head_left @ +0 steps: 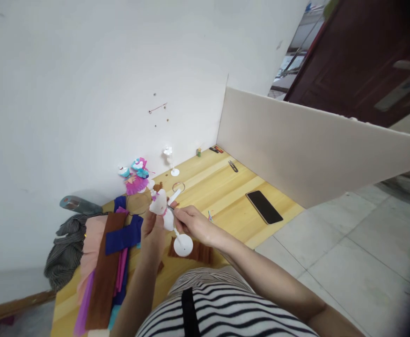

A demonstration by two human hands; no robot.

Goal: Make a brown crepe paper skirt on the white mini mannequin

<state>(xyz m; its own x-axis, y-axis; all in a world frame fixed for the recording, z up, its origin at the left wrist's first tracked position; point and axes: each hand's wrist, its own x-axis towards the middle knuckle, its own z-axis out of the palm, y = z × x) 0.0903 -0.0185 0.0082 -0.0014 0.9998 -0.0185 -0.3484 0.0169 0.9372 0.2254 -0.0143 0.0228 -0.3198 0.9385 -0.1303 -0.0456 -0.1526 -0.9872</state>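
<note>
Wooden desk (222,187), white wall (120,70); white figurine (169,221) above desk, left grip (153,232) closed on it, right grip (191,222) pinching slim item (171,207), unclear; seemingly neck detailing, next move likely wants steady hold

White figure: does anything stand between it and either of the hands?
Nothing visible blocks the left hand, which holds the white figure. Between the right hand and the figure, only a thin dark item shows, seemingly held in that hand, so probably no obstacle.
</note>
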